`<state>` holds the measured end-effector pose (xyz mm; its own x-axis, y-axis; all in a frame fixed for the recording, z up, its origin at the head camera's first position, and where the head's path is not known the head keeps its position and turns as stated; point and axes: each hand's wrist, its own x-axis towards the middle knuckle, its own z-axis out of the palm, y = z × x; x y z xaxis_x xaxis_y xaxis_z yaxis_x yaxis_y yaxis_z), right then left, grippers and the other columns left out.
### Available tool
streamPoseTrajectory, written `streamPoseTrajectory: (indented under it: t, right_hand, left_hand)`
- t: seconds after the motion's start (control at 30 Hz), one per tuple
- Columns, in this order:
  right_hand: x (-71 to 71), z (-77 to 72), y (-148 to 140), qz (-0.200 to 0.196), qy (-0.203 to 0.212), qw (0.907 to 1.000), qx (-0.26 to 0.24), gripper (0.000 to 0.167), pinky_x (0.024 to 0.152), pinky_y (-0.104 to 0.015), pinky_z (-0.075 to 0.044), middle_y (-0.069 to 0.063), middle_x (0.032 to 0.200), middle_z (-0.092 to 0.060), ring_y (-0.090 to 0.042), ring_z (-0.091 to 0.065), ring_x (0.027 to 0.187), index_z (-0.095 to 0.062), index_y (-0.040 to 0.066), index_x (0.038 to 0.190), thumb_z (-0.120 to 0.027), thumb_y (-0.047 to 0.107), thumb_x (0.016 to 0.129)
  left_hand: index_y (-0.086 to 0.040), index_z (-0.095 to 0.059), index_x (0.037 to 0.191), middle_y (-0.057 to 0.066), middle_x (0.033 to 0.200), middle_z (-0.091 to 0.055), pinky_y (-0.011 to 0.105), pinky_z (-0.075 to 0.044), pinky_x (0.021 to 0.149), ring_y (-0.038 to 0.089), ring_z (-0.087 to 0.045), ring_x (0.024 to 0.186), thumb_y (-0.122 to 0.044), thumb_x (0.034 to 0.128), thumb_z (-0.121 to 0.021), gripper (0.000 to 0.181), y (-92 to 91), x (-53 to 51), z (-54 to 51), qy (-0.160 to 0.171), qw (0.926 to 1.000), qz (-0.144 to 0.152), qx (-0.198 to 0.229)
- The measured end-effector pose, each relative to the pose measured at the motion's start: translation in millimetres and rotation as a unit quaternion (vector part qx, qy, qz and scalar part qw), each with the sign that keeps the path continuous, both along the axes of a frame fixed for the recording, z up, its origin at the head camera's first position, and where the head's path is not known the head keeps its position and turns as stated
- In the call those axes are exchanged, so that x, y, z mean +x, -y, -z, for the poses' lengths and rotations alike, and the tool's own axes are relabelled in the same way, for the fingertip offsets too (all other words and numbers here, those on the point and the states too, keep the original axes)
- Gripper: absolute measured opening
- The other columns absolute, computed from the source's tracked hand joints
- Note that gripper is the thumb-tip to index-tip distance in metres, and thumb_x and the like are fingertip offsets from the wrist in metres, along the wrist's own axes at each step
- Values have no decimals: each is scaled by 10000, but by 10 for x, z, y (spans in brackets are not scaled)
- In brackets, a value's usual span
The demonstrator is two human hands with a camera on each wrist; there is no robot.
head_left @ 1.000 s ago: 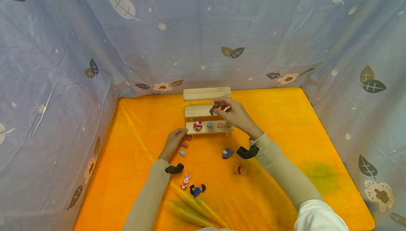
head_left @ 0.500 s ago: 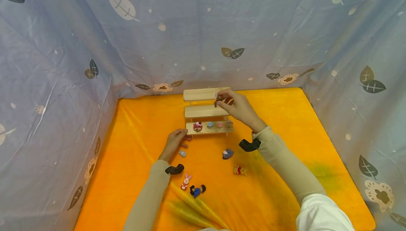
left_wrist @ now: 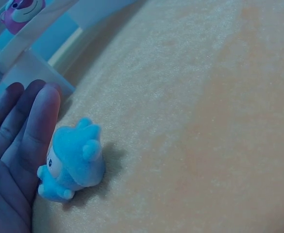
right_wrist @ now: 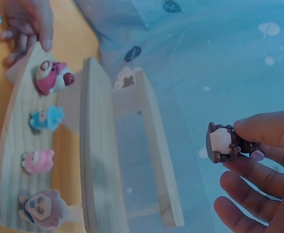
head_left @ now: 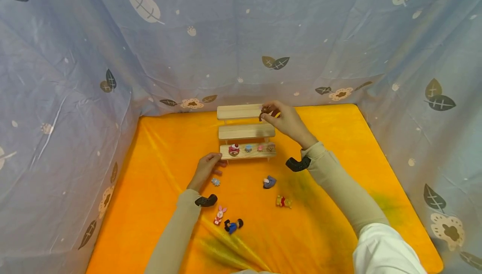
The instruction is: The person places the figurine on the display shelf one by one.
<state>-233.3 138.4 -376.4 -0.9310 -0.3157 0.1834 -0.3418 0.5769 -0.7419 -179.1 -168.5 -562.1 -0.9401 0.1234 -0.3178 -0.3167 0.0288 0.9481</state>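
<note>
My right hand (head_left: 287,120) pinches a small brown figurine (right_wrist: 222,143) with a pale front, held in the air by the right end of the top shelf. Below it stands a three-step wooden display stand (head_left: 244,132). My left hand (head_left: 207,168) grips the left end of its lowest step, thumb on top and the other fingers below. Lined up on that step are a magenta bear figurine (right_wrist: 54,77), a blue one (right_wrist: 46,119), a pink one (right_wrist: 38,162) and a furry brown one (right_wrist: 43,209). A light-blue figurine (left_wrist: 71,160) lies beside my left fingers.
On the orange cloth (head_left: 331,140) lie a grey-blue figurine (head_left: 269,182), a yellow bear in red (head_left: 283,201), a pink long-eared figurine (head_left: 220,215) and a black-haired figure in blue (head_left: 233,226). A patterned curtain (head_left: 241,35) hangs behind the stand.
My right hand has carried the brown figurine from over the middle step up and slightly right, to the top step's right end. The left hand stays at the stand.
</note>
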Motion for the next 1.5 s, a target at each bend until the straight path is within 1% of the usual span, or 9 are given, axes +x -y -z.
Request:
streamPoseTrajectory:
  t: [0.23,0.4,0.57,0.73,0.87,1.0,1.2,1.43,1.5]
  right_hand:
    - [-75,20,-26,162,31,9999,33,374,858,-434,-545,-98,1124,-724,-267,-626,1011,-619,77,1333,-663,245,1002]
    - [-104,47,-46,278,62,9995,130,365,829,-431,-543,-90,1152,-713,-272,-622,1020,-627,115,1334,-662,263,1002]
    - [-129,98,-64,343,72,9990,262,370,864,-453,-542,-119,1173,-704,-298,-620,1046,-619,104,1338,-651,270,1009]
    - [-138,143,-79,357,91,9990,251,373,914,-479,-539,-143,1175,-702,-320,-623,1069,-617,84,1329,-654,269,1007]
    - [-142,189,-94,387,150,9989,216,385,911,-483,-542,-146,1172,-701,-323,-626,1072,-613,81,1337,-655,274,1006]
    - [-160,232,-97,439,128,9987,235,388,915,-488,-537,-142,1172,-703,-324,-624,1083,-615,87,1337,-656,283,1005]
    - [-192,345,-84,418,29,9984,388,332,962,-491,-523,-145,1178,-707,-327,-631,1084,-629,88,1287,-671,241,996]
    - [-185,494,-89,522,124,9967,616,341,912,-492,-545,-135,1170,-713,-325,-633,1065,-633,119,1297,-677,267,993]
    - [-184,541,-86,517,159,9968,595,347,896,-494,-549,-136,1160,-713,-328,-630,1059,-631,121,1302,-679,266,991]
  left_hand:
    - [-39,-630,1279,107,1106,-756,319,-643,720,218,-732,967,-373,1045,-567,413,14,-2,-18,27,10000,57,50]
    - [-34,-643,1251,97,1078,-760,294,-639,692,191,-731,922,-408,1030,-589,438,5,-3,-13,-64,10000,53,-45]
    - [-29,-642,1244,97,1074,-757,287,-637,688,157,-726,894,-434,1024,-589,464,-5,18,-8,-184,9998,60,-97]
    - [-44,-651,1231,102,1080,-751,287,-635,684,141,-722,883,-437,1021,-594,449,-2,32,-2,-221,9997,66,-34]
    - [-50,-647,1240,101,1092,-747,286,-634,693,149,-721,904,-433,1024,-591,444,5,34,3,-229,9997,107,-10]
    - [-51,-645,1240,131,1113,-740,290,-635,696,162,-721,911,-445,1024,-584,453,11,23,1,-236,9996,120,6]
    - [-40,-654,1225,171,1085,-735,293,-635,670,147,-722,837,-422,1028,-587,436,10,23,-4,-275,9996,73,-50]
    - [-40,-651,1233,188,1097,-733,300,-638,677,139,-725,841,-427,1024,-592,444,1,14,-3,-242,9996,65,-88]
    - [-29,-649,1231,238,1125,-720,325,-643,697,207,-736,876,-392,1032,-589,418,5,33,-92,-148,9998,93,-61]
